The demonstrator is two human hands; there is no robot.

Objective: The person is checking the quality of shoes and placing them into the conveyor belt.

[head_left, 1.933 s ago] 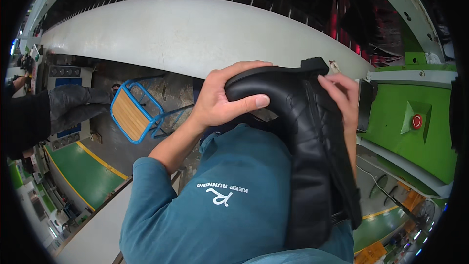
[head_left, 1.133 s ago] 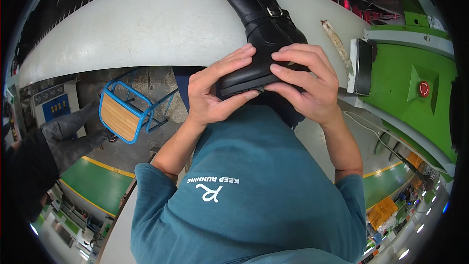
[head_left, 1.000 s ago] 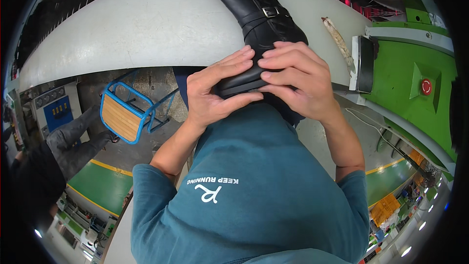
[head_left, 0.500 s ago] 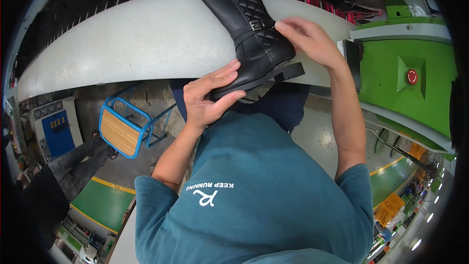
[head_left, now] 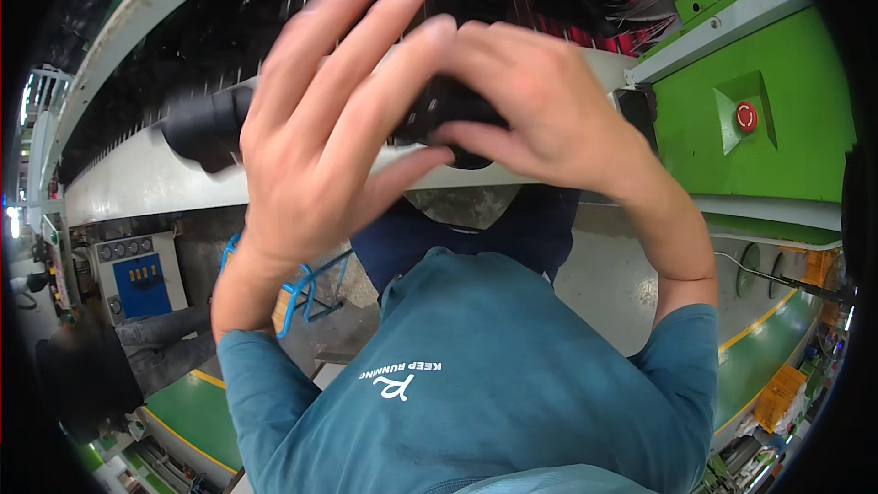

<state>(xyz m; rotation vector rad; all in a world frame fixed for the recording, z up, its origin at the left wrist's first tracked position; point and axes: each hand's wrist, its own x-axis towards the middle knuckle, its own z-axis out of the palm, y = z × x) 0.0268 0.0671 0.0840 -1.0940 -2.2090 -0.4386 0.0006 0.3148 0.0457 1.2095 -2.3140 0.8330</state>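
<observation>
A black boot [head_left: 206, 123] lies sideways behind my hands, raised close to the white work surface. Its left end shows blurred past my left hand, and a dark part with small buckle glints shows between the hands. My left hand [head_left: 320, 133] is in front of the boot's middle, fingers stretched and spread, slightly blurred. Whether its palm touches the boot is hidden. My right hand [head_left: 549, 105] curls around the boot's right part, thumb below and fingers above. The hands hide most of the boot.
The long white work surface [head_left: 151, 178] has a bristly dark strip behind it. To the right stands a green machine panel [head_left: 704, 160] with a red stop button [head_left: 746, 116]. A blue-framed stool [head_left: 297, 297], a control cabinet [head_left: 142, 279] and a person's legs [head_left: 169, 338] are at left.
The boot has turned from standing at a slant to lying sideways. My left hand has left the toe and risen in front of the boot. My right hand has shifted from the strap to a wrapping grip.
</observation>
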